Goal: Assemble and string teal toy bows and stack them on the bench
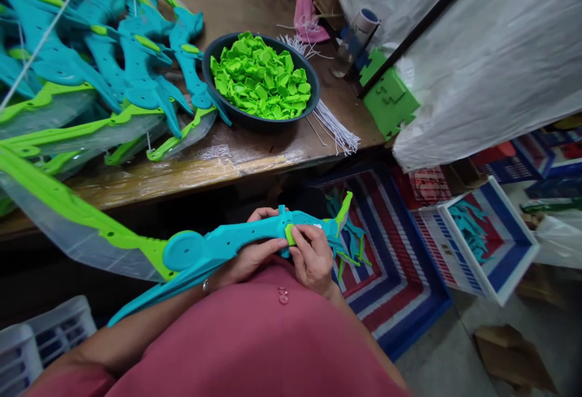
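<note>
A teal plastic toy bow point(245, 234) with lime-green limbs lies across my lap, reaching from the left edge toward the striped crate. My left hand point(255, 256) is wrapped round its middle from below, its thumb beside a small lime-green plastic piece point(290, 234). My right hand point(313, 259) pinches that piece against the bow's grip between thumb and fingers. Whether the piece is seated in the bow, I cannot tell. On the bench stands a dark bowl point(261, 123) heaped with similar lime-green pieces point(261, 76).
Several teal and green bows point(82, 63) are piled on the wooden bench point(200, 173) at left. White ties point(334, 127) and a green foam block point(388, 94) lie near its right end. A striped crate point(400, 288) and a smaller crate point(509, 245) hold teal parts.
</note>
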### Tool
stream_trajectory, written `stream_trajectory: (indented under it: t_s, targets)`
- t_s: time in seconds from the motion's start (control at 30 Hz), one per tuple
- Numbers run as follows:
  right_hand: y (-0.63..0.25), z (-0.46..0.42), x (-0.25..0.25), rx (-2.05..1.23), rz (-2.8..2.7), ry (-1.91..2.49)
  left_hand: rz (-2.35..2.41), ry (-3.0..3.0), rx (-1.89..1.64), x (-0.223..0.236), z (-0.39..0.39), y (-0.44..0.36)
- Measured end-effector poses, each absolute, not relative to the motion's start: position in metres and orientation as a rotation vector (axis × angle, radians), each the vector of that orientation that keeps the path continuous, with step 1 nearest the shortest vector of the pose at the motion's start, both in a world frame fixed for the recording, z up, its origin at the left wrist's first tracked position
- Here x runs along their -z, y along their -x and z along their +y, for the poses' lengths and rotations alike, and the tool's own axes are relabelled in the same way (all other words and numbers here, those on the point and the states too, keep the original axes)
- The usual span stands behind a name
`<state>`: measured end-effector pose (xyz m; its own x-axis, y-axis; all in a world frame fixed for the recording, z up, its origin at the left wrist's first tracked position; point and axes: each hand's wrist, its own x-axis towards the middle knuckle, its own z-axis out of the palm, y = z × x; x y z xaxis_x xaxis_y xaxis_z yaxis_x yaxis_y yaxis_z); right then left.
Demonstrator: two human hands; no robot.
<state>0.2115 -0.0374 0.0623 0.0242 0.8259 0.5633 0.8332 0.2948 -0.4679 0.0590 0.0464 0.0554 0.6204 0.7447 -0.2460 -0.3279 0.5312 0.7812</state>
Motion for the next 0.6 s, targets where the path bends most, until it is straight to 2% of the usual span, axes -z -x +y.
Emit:
stream_trajectory:
  t_s: [0.2, 0.37, 0.43, 0.6]
  targets:
    - [-0.233, -0.024, -0.084, -0.479, -1.752, 1.62, 0.705, -0.929, -0.641, -0.052, 0.048, -0.055]
    - [-0.251, -0.001, -0.086, -1.095, -1.804, 1.608, 0.655, -1.134, -0.512, -0.061, 0.051, -0.045]
    - [-0.251, 0.004, -0.083, -1.18, -1.79, 1.579, 0.655, -1.169, -0.472, -0.061, 0.052, -0.04]
    - [-0.244, 0.003, -0.076, -1.106, -1.763, 1.645, 0.683, -1.183, -0.343, -0.048, 0.051, -0.029]
